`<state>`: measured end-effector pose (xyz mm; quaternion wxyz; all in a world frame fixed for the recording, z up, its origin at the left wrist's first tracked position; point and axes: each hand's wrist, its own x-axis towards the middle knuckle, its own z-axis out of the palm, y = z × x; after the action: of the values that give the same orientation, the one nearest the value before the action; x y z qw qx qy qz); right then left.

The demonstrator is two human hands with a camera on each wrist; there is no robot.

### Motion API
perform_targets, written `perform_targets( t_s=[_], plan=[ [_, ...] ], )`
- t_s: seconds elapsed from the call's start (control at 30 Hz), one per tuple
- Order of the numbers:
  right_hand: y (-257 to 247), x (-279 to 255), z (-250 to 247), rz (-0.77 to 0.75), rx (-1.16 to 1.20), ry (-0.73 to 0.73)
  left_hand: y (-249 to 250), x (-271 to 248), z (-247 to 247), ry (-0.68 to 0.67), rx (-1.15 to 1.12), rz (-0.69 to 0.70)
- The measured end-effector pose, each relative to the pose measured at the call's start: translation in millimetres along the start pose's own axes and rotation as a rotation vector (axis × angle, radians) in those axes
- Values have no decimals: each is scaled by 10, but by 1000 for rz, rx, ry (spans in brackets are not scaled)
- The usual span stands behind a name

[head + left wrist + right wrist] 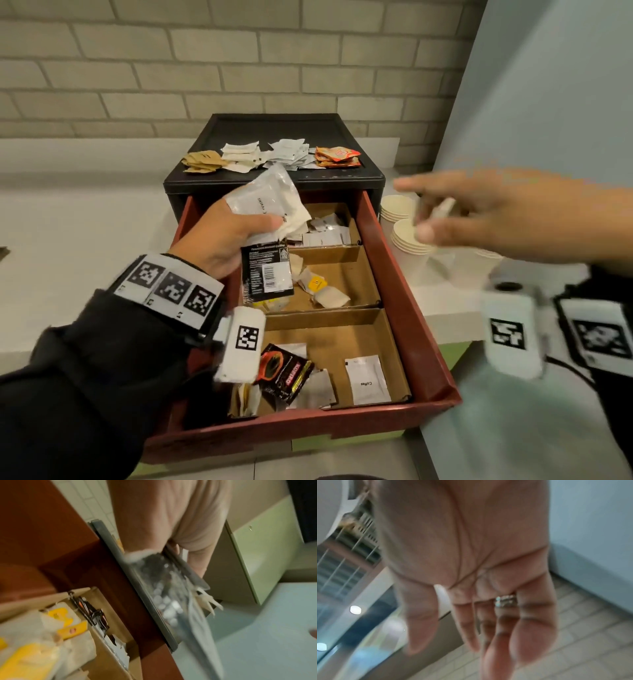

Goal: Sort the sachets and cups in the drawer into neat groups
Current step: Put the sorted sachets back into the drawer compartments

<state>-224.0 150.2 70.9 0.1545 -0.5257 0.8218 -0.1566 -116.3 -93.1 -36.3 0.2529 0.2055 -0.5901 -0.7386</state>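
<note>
While our left hand (219, 240) curls its fingers and thumb round a bundle of sachets (270, 209) above the back of the red drawer (404, 284), we can read only part of the print: the top white sachet shows letters that look like "ream", and a black sachet (267, 270) hanging below the palm carries a barcode and small white text too fine to read. In the left wrist view the same bundle (164, 588) appears blurred and silvery under the palm. Our right hand (479, 219) is blurred over the stacks of white paper cups (404, 236) that stand on the counter just right of the drawer; its fingers are stretched out and loose, and something pale seems to lie between thumb and forefinger, but we cannot tell whether it is held. The right wrist view shows the fingers (537, 628) straight, with a ring (506, 601) on one. In the drawer, the near cardboard compartment holds a white sachet marked "Coffee" (366, 380) and a black-and-red sachet (284, 373) whose brand we cannot read; the middle compartment holds tea bags with yellow tags (318, 284); the far one holds more white sachets (325, 233). On top of the black cabinet (191, 178) lie sorted piles: brown (202, 161), white (239, 156), white again (291, 154) and orange (337, 157).
</note>
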Motion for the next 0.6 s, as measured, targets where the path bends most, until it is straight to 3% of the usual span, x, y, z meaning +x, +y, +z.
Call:
perform_targets(
  t_s=[0.1,0.27,0.47,0.6],
  plan=[
    [-173,433,156,5,118,115,-69,50,80,86,-132,0],
    [-322,1192,806,135,323,-54,-147,134,147,214,-400,-61],
    [-214,1424,994,155,636,-35,-249,223,-85,387,-487,-73],
    [-71,1486,895,155,615,-89,-273,217,-83,385,-485,-46]
  ],
)
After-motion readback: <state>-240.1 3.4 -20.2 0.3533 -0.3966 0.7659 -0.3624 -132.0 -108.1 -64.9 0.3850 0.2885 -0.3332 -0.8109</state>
